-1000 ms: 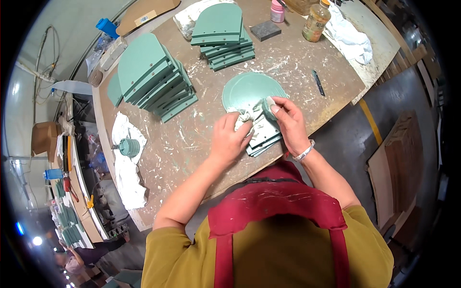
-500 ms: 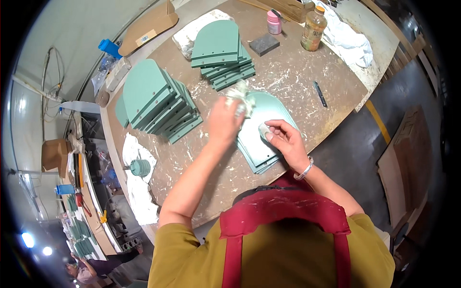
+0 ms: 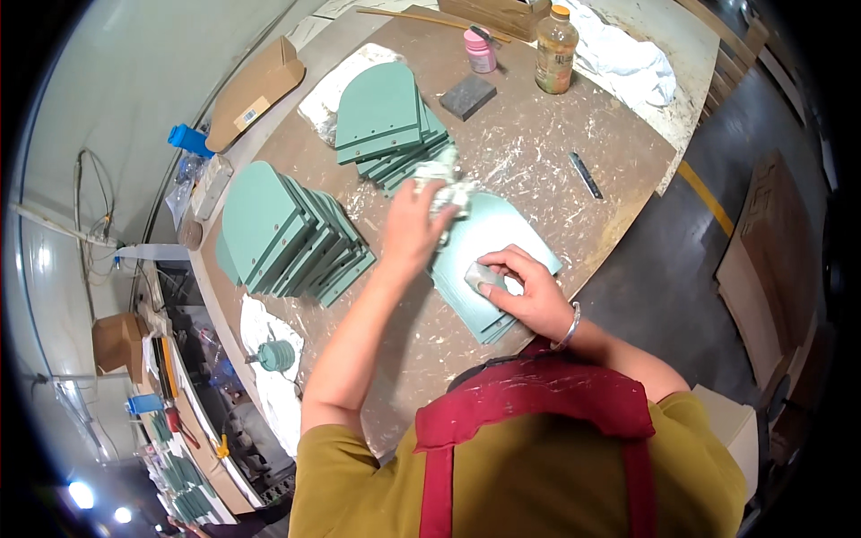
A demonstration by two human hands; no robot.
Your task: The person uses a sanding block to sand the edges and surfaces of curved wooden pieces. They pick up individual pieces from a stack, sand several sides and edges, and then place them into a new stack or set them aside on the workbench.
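Observation:
In my left hand [image 3: 413, 224] is a crumpled whitish cloth [image 3: 456, 199], held by closed fingers at the far left edge of a short stack of light green panels [image 3: 502, 229]. These panels have one rounded end and lie flat on the table in front of me. Over the top panel, my right hand [image 3: 534, 296] pinches a small grey block [image 3: 481, 276] between thumb and fingers. Two taller stacks stand beyond: green panels [image 3: 260, 211] at the left and more green panels [image 3: 381, 103] farther back. Small holes show along their straight ends.
On the brown, scuffed tabletop [image 3: 574, 229] lie a dark grey block [image 3: 468, 96] and a black cutter knife [image 3: 586, 175]. A pink jar [image 3: 480, 52] and an orange-capped bottle [image 3: 556, 54] stand at the back. A white cloth [image 3: 278, 394] with a green spool-like object [image 3: 275, 356] lies at left.
The whole view has shifted a little. Relative to the panel stack, my left hand and its cloth have moved slightly farther away. My right hand keeps the grey block over the top panel.

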